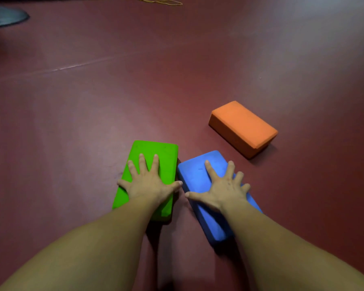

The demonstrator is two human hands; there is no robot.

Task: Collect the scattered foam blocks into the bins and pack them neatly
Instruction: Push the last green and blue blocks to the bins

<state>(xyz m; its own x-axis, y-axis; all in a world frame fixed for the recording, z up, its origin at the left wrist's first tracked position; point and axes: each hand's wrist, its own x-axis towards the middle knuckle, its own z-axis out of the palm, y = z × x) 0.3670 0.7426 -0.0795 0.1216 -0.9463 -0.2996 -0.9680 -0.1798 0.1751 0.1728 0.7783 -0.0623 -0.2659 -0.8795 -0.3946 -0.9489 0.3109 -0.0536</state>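
Observation:
Three foam blocks lie flat on the dark red floor. My left hand rests spread on top of the green block, fingers straight, thumb over its right edge and little finger over its left edge. My right hand lies spread on the blue block, which sits just right of the green one, their far corners nearly touching. An orange block lies apart, farther off to the right, untouched. No bin is in view.
The red floor stretches open to the left and beyond the blocks. A yellow cord lies at the far top edge. A dark grey object sits at the far upper left.

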